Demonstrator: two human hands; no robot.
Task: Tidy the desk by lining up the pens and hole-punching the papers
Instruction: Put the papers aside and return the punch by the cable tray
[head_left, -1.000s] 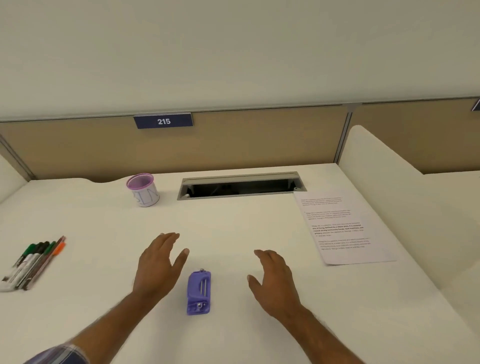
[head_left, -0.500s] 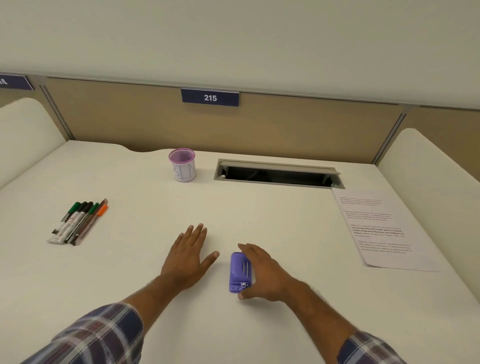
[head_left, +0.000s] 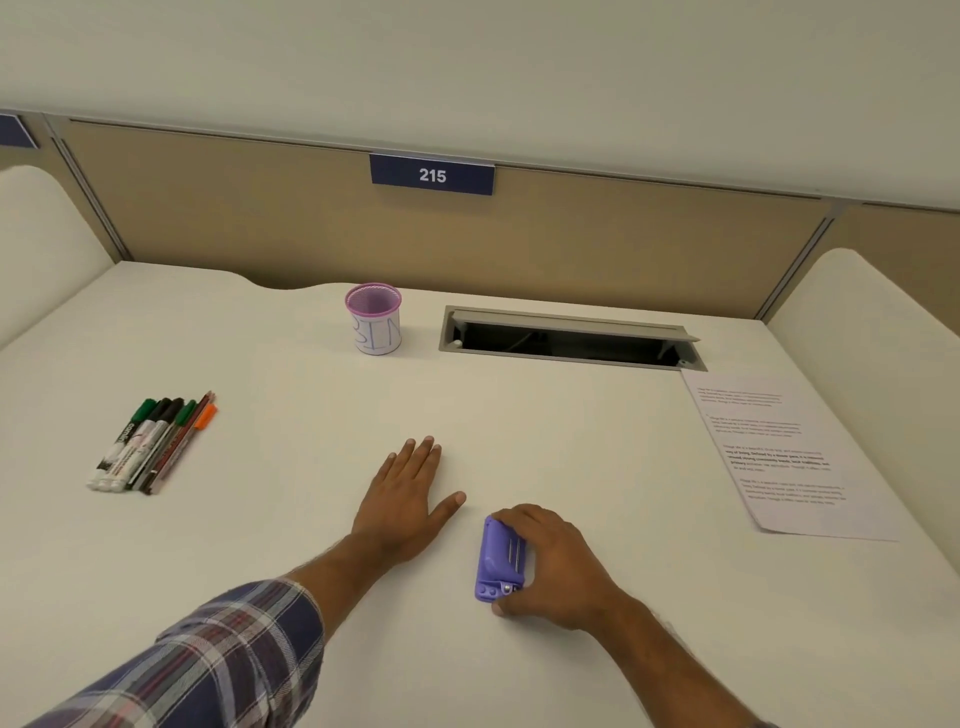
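A small purple hole punch (head_left: 497, 558) lies on the white desk (head_left: 291, 395) near the front middle. My right hand (head_left: 553, 566) grips it from the right, fingers curled over its far end and thumb at its near end. My left hand (head_left: 408, 501) lies flat on the desk just left of the punch, fingers straight, touching nothing else. Several pens and markers (head_left: 153, 441) lie side by side in a row at the left. A printed sheet of paper (head_left: 779, 457) lies flat at the right.
A purple mesh cup with a white label (head_left: 374, 319) stands at the back middle. Beside it is an open cable slot (head_left: 569, 340) in the desk. White curved dividers (head_left: 872, 332) bound both sides, and a tan partition with a "215" sign (head_left: 432, 175) closes the back.
My right hand moved left onto the hole punch and closed around it. My left hand settled flat on the desk. The view turned left, bringing the pens further in.
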